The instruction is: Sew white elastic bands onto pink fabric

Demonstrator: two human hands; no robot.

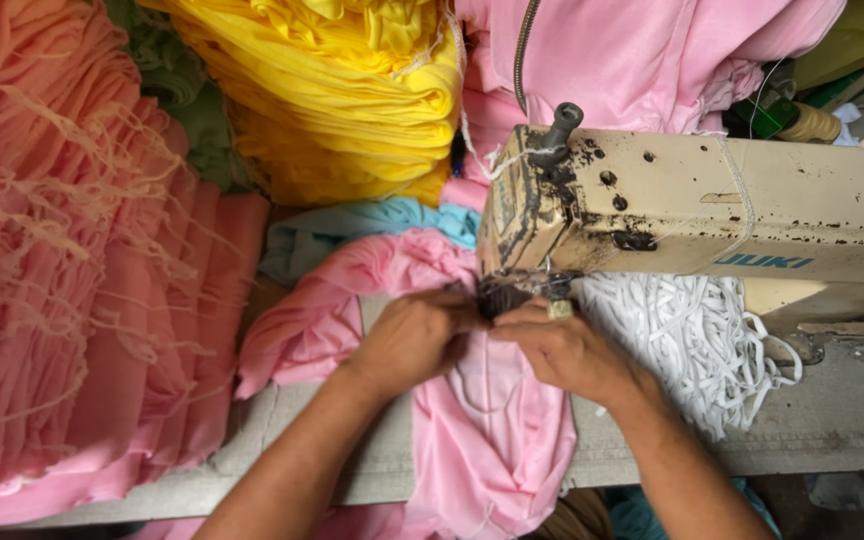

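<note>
A worn cream sewing machine (692,205) stands on the grey table (832,420), its head over a pink garment (492,440) that drapes off the front edge. My left hand (417,335) presses the pink cloth just left of the presser foot (512,292), fingers curled on the fabric. On the other side my right hand (562,345) pinches the cloth at the foot. A thin white cord (472,385) loops on the pink cloth between my wrists. The needle itself is hidden behind my fingers.
A heap of white cord or tape (692,340) lies under the machine arm at right. Stacks of folded fabric crowd the left and back: salmon-pink (72,280), yellow (352,90), light blue (352,225). A pink zippered garment (642,55) hangs behind the machine.
</note>
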